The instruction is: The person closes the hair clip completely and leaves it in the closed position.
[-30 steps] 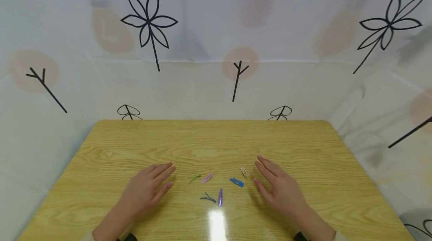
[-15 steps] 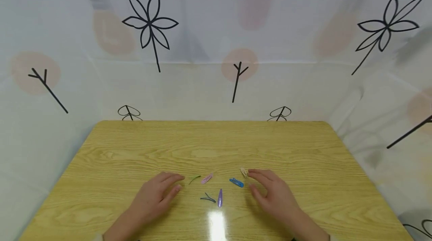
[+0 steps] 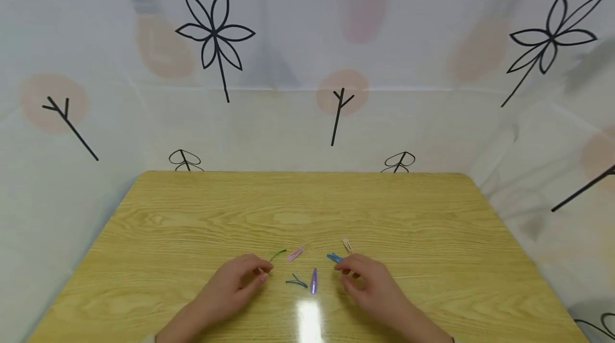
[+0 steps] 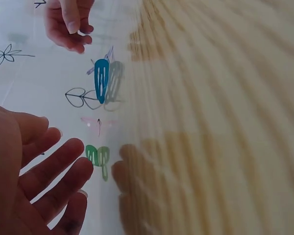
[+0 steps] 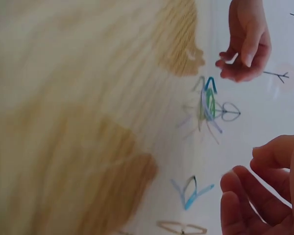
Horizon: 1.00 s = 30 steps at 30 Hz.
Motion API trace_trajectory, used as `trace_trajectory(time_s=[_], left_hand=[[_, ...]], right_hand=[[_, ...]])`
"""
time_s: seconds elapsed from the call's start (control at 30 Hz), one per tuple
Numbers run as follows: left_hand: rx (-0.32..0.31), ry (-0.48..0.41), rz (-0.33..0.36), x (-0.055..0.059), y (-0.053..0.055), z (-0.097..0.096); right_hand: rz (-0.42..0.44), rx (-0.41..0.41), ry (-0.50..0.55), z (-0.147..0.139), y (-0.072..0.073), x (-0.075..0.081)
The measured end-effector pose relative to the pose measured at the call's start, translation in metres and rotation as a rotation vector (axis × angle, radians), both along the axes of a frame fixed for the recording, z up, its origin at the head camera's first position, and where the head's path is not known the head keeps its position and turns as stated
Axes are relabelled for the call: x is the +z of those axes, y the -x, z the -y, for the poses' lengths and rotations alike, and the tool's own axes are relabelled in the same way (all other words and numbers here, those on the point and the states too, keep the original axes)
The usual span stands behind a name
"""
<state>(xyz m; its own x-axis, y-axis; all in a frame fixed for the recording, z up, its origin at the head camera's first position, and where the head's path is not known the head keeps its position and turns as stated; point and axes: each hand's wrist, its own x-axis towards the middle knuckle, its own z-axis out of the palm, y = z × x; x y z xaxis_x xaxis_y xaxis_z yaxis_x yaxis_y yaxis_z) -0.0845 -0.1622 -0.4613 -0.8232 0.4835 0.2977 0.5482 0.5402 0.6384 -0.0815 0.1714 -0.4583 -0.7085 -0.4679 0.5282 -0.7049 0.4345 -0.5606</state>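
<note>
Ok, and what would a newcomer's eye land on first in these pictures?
Probably the bold black flower drawing at the upper left of the pale backdrop in the head view. Below, on the table, the purple clip stands out between the left hand and the right hand, which partly hides the blue clip.

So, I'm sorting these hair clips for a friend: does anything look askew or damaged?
The teal clip looks askew: its arms splay apart in a fork. The green clip seems to stand on edge, showing only a thin curve from above. No break is visible on either.
</note>
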Motion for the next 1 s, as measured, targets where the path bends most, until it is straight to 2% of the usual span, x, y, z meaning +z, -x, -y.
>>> trace_trajectory(time_s=[0.13,0.27,0.4,0.57,0.87,1.0], left_hand=[[-0.044,-0.063,0.094,-0.003,0.001,-0.002],[-0.088,-0.102,0.153,-0.008,0.003,-0.005],[-0.103,-0.114,0.159,-0.012,0.005,-0.008],[-0.089,-0.089,0.167,-0.013,0.006,-0.011],[-0.123,-0.108,0.152,-0.015,0.011,-0.019],[-0.145,-0.11,0.182,-0.013,0.014,-0.023]], right_hand=[[0.085,0.087,0.063,0.006,-0.002,-0.003],[0.167,0.128,0.104,0.013,-0.004,-0.004],[0.237,0.156,0.134,0.02,-0.005,-0.006],[0.305,0.204,0.154,0.029,-0.004,-0.009],[0.332,0.185,0.11,0.04,0.001,-0.014],[0.335,0.167,0.087,0.045,0.004,-0.014]])
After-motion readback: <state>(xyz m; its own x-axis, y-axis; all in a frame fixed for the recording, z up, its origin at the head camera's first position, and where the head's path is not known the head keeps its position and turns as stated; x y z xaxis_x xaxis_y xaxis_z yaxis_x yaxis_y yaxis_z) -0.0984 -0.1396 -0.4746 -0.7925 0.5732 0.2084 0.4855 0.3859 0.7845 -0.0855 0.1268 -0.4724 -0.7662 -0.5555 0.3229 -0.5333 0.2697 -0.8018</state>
